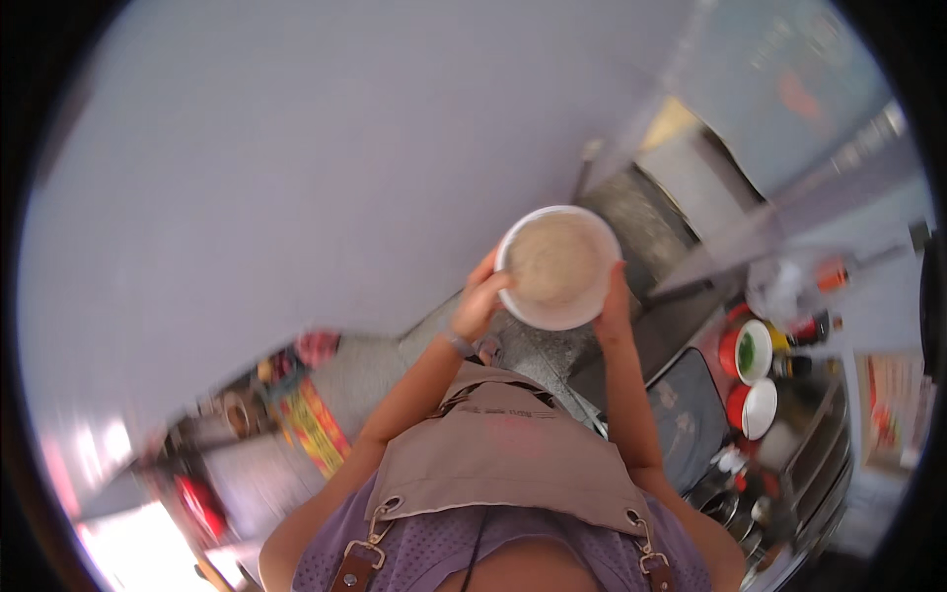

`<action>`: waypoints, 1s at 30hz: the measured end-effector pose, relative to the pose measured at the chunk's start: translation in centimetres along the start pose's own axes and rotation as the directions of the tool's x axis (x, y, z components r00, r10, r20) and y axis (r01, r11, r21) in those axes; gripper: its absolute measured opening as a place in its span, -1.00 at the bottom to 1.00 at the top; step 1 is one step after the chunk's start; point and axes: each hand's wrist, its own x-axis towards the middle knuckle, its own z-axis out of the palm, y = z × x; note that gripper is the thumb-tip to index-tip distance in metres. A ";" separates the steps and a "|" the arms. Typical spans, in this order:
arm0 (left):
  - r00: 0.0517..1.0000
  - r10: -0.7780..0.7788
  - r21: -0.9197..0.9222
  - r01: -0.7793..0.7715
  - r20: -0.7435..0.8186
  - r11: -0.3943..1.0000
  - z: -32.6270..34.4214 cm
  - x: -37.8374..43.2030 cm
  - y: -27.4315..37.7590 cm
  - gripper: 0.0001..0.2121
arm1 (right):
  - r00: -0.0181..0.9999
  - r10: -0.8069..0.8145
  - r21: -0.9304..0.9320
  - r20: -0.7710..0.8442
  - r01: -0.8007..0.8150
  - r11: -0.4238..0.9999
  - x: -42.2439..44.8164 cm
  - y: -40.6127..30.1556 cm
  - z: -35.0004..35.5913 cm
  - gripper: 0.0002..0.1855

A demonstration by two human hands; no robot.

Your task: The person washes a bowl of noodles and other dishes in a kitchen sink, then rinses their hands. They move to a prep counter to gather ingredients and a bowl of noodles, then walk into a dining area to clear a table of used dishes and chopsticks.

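Note:
Both hands hold a round white bowl [560, 320] out in front of my apron. A pale beige mass [556, 257], perhaps dough or batter, fills much of it. My left hand [482, 294] grips the left side, with the thumb over the rim. On the opposite side my right hand [613, 307] clasps the wall, its thumb up along the rim. The bowl is a little blurred, and its underside is hidden.
To the right, a counter carries a red-and-white bowl of chopped greens [747, 352], another red-and-white bowl [753, 409] and dark bottles [810, 328]. Next to them lies a dark flat panel [684, 422]. A pale wall [259, 185] rises ahead and left. Grey floor [373, 370] shows below.

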 end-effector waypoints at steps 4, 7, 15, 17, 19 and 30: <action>0.978 -0.171 0.086 0.161 0.119 0.983 3.6 10.8 3.6 -0.43 | 0.992 0.019 0.014 -0.123 -0.018 1.000 4.9 -6.5 -0.2 -0.27; 0.911 -0.344 0.145 0.317 0.230 0.937 8.8 21.1 3.5 -0.41 | 0.986 0.092 0.037 -0.137 -0.088 0.995 11.3 -9.2 -8.1 -0.23; 0.765 -0.002 0.357 -0.298 0.644 0.885 32.2 53.4 3.1 -0.56 | 0.600 -0.273 0.127 -0.752 0.539 0.833 25.4 -19.9 -23.3 -0.39; 0.510 -0.130 0.244 -0.162 0.850 0.956 41.7 55.9 2.8 -0.59 | 0.556 -0.219 0.030 -0.802 0.404 0.914 27.3 -20.9 -25.9 -0.33; 0.255 -0.266 0.264 0.043 0.930 0.964 52.2 59.8 1.1 -0.59 | 0.617 -0.118 0.064 -0.778 0.264 0.962 31.8 -24.1 -29.4 -0.31; 0.701 0.598 0.262 -0.706 0.388 0.658 61.7 97.9 -1.6 -0.53 | 0.626 -0.160 0.211 -0.763 0.476 0.854 51.9 -38.2 -48.0 -0.40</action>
